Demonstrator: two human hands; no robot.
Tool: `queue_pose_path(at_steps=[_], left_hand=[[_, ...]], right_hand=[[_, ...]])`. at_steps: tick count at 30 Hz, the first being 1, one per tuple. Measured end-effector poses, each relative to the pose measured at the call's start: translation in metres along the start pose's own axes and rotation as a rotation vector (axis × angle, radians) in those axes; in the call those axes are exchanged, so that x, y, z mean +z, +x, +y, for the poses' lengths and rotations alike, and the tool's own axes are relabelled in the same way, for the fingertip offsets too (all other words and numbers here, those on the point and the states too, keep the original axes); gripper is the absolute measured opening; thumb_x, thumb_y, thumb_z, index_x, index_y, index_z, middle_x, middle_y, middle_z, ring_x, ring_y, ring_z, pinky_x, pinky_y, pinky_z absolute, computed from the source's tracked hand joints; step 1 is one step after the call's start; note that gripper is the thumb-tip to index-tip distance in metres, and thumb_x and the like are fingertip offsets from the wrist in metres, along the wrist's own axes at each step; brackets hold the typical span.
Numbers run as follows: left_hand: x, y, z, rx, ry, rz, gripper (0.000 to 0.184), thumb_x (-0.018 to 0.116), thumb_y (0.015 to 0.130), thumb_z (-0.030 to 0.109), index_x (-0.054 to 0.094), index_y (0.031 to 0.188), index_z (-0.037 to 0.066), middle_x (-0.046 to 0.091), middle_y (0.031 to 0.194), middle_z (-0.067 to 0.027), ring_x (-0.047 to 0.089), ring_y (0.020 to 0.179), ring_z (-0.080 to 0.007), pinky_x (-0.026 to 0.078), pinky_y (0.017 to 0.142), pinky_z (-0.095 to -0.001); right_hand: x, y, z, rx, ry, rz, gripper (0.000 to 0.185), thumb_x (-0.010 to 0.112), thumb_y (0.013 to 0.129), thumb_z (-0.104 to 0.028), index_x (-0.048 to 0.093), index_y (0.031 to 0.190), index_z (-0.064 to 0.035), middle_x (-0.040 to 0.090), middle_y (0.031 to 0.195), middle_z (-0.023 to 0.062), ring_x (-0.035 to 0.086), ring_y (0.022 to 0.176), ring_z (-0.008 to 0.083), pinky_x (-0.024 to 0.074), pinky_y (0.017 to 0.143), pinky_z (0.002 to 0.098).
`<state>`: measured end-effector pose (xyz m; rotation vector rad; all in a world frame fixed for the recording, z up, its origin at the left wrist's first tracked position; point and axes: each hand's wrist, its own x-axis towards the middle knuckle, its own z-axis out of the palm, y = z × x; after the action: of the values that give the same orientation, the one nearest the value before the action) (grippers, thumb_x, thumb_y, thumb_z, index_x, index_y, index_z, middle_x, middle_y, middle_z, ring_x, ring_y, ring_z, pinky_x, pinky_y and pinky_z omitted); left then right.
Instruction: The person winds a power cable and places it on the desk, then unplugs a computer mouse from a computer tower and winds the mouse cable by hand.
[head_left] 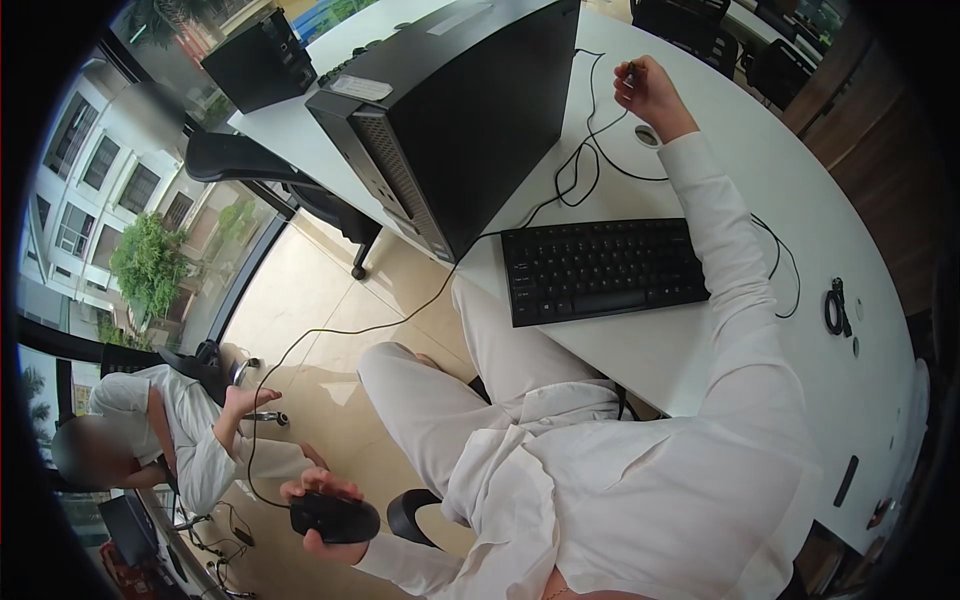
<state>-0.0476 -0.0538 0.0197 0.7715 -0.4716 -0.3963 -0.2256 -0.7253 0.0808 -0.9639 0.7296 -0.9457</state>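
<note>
My left hand (325, 515) grips a black computer mouse (336, 518), held in the air beside my lap. Its thin cord (330, 331) loops up from it, past my knees and toward the desk. Over the far part of the desk, the fingers of my right hand (650, 90) pinch a small black cable end (631, 72); its exact plug shape is too small to tell. A black keyboard (605, 268) lies at the desk's front edge, partly behind my right sleeve. Left of it stands a black desktop computer tower (480, 130), with loose black cables (575, 185) beside it.
The white desk (640, 365) has a round cable hole (647, 135) near my right wrist. A bundled black cable (836, 307) lies to the right. Another black computer case (259, 62) stands at the back left. Another person (190, 430) sits at the lower left.
</note>
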Motion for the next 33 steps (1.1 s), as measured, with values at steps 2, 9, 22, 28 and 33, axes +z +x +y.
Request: queue_pose_path(at_steps=[2, 9, 22, 28, 33], left_hand=[[0.012, 0.006, -0.003, -0.07, 0.304, -0.043, 0.049, 0.071, 0.075, 0.021, 0.042, 0.112, 0.005, 0.051, 0.107, -0.0186, 0.058, 0.097, -0.0292, 0.049, 0.084, -0.0399], [0.019, 0.017, -0.041, -0.352, 0.443, -0.01, 0.021, 0.06, 0.082, -0.006, 0.044, 0.084, 0.006, 0.059, 0.111, -0.0113, 0.055, 0.111, -0.0216, 0.036, 0.101, -0.0336], [0.014, -0.015, -0.027, -0.456, 0.104, 0.215, 0.009, 0.05, 0.099, 0.019, 0.048, 0.1, 0.01, 0.032, 0.066, 0.0076, 0.027, 0.055, -0.0035, 0.028, 0.053, -0.0222], [0.011, -0.017, -0.003, -0.338, 0.289, 0.063, 0.015, 0.06, 0.088, 0.015, 0.047, 0.093, 0.009, 0.038, 0.076, 0.0049, 0.03, 0.06, -0.0034, 0.026, 0.053, -0.0193], [0.021, -0.017, 0.027, -0.257, 0.179, 0.133, 0.012, 0.061, 0.09, 0.01, 0.051, 0.095, 0.008, 0.041, 0.074, 0.0053, 0.032, 0.062, -0.0027, 0.026, 0.054, -0.0194]], right_hand=[[0.001, -0.032, -0.022, -0.01, -0.046, -0.173, 0.017, 0.045, 0.085, -0.019, 0.049, 0.072, -0.0092, 0.053, 0.072, 0.0009, 0.05, 0.067, 0.015, 0.044, 0.069, 0.0286], [0.022, -0.138, -0.077, -0.114, -0.456, -0.711, 0.026, 0.043, 0.09, -0.027, 0.042, 0.072, -0.0086, 0.031, 0.063, -0.0047, 0.031, 0.057, 0.0066, 0.0301, 0.06, 0.0246], [0.167, -0.25, -0.001, -0.509, -0.72, -1.205, 0.019, 0.063, 0.089, -0.018, 0.065, 0.084, 0.0007, 0.064, 0.073, 0.0088, 0.054, 0.055, 0.0149, 0.039, 0.051, 0.0269], [0.246, -0.261, 0.1, -0.999, -1.433, -1.339, 0.024, 0.065, 0.085, -0.014, 0.063, 0.104, -0.0006, 0.066, 0.097, 0.0133, 0.062, 0.089, 0.0295, 0.045, 0.081, 0.0382], [0.29, -0.322, 0.156, -0.674, -0.69, -1.714, 0.036, 0.06, 0.093, -0.025, 0.057, 0.12, -0.0008, 0.063, 0.112, 0.0154, 0.058, 0.107, 0.0298, 0.0423, 0.093, 0.0375]])
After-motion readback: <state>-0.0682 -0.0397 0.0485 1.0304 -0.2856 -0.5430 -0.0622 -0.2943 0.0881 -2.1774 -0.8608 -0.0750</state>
